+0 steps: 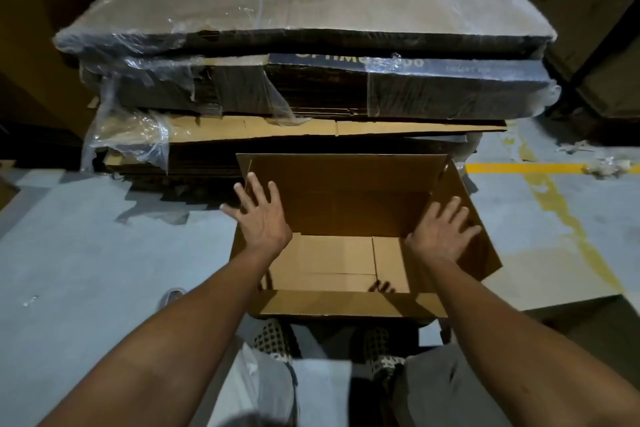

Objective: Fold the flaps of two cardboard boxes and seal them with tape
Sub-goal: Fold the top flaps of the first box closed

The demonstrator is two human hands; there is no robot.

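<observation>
you stand over one open cardboard box point(339, 239) on the grey floor point(104, 253), just in front of your feet and close to a stack of flat cardboard point(304, 45) wrapped in clear plastic. your left hand point(261, 218) is spread wide, fingers splayed, over the left flap point(247, 170), and your right hand point(441, 232) lies flat and open on the right flap point(481, 246), which leans outward; neither hand pinches anything. by the look of it, the step in hand is the flap folding on the first box: all four flaps stand open or lean out, and none is down yet. the next move likely calls for pushing both side flaps inward together, then the long ones. the count: one box erected, a second not visibly set up, two hands, no tape roll in sight, one yellow line point(526, 168) on the floor.
</observation>
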